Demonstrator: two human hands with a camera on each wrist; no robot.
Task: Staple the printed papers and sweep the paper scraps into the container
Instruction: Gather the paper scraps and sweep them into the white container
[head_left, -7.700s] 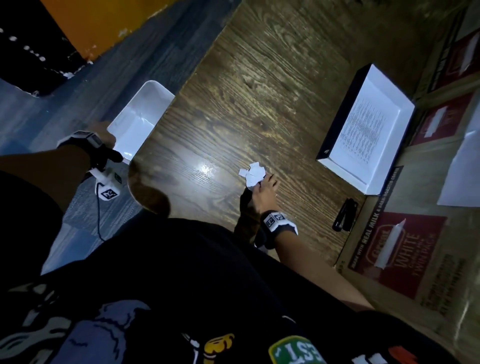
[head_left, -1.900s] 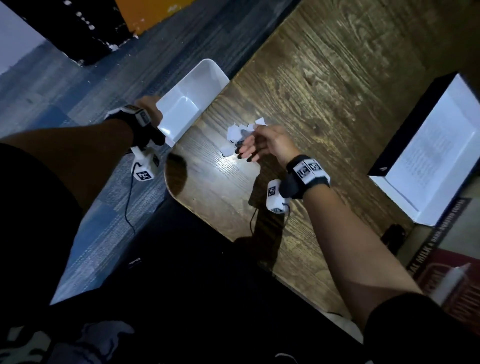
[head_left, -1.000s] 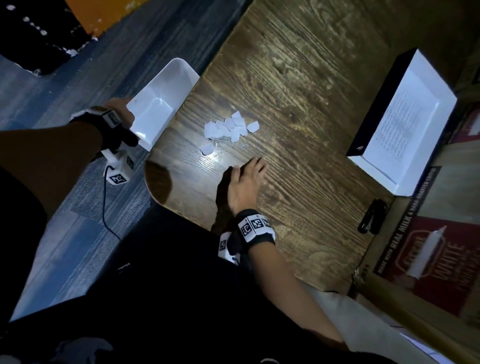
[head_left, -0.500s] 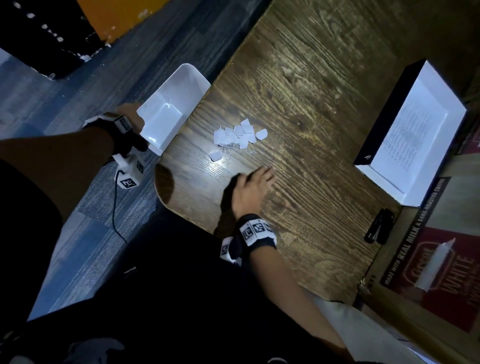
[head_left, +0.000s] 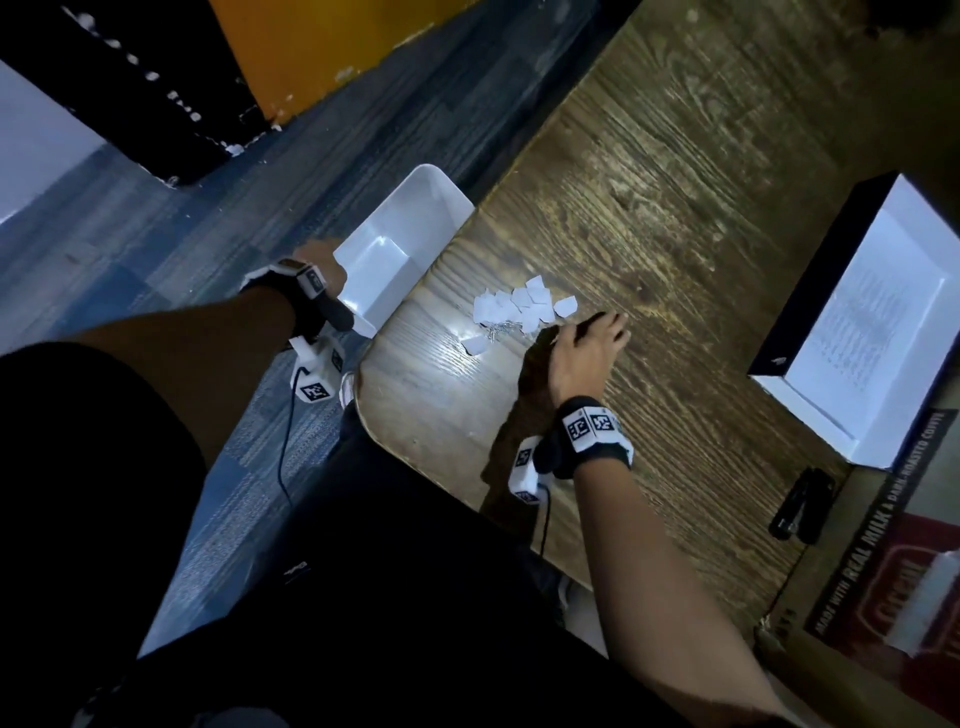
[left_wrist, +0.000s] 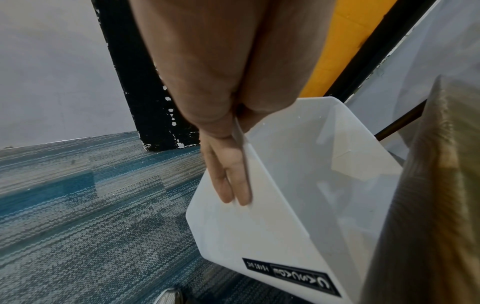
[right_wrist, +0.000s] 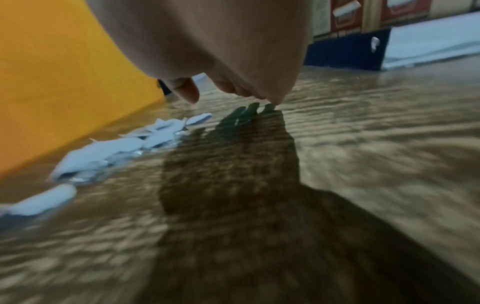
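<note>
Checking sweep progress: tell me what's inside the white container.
The white container held by the left hand shows bare walls, no scraps visible; its lower part is hidden behind the table edge.

At about four o'clock in the head view we read "MADE WITH REAL MILK" and then "DARK-ROASTED COFFEE" in white along the dark edge of the cardboard carton (head_left: 878, 577), whose red panel carries lettering too blurred for us to make out. In the left wrist view, at about five o'clock, a black label (left_wrist: 291, 276) on the side of the white container (left_wrist: 259, 232) appears upside down and we cannot read its brand with confidence. The printed papers (head_left: 857, 332) lying in the tray (head_left: 810, 291) at three o'clock show lines of text too small for us to read.
</note>
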